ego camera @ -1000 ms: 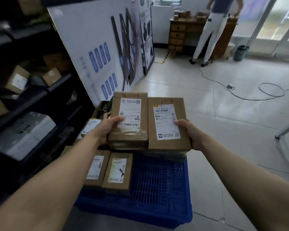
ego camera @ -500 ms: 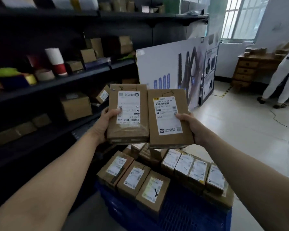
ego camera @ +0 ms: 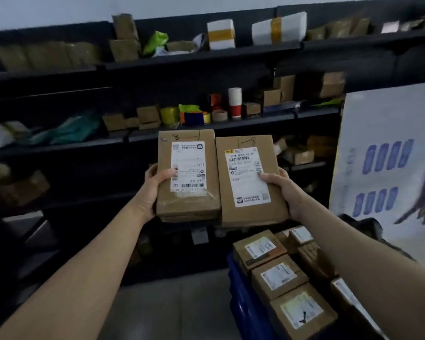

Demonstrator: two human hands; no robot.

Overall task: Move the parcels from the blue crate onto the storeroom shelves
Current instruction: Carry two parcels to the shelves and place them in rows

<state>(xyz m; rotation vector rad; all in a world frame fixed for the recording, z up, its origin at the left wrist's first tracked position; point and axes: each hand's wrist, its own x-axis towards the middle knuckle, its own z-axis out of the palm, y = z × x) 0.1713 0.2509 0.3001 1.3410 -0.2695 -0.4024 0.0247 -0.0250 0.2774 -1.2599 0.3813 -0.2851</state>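
The black shelves (ego camera: 255, 122) fill the view ahead, with boxes, tape rolls and bags on every level. At the lower right stands the blue crate (ego camera: 238, 285), and in it lie more parcels (ego camera: 277, 278) in rows.

Two brown parcels are held side by side in front of the middle shelf. The left grip (ego camera: 152, 190) is curled round the edge of the left parcel (ego camera: 189, 207) (a second one seems to lie under it), and the right grip (ego camera: 288, 192) is curled round the edge of the right parcel (ego camera: 245, 214), with each thumb on a label.

I judge this as the carrying step. The next move calls for a free place on a shelf, then sliding both parcels in flat.

The left parcel has a handwritten "8". The right one has "1-8", and its label shows "0054". The small print is not readable.
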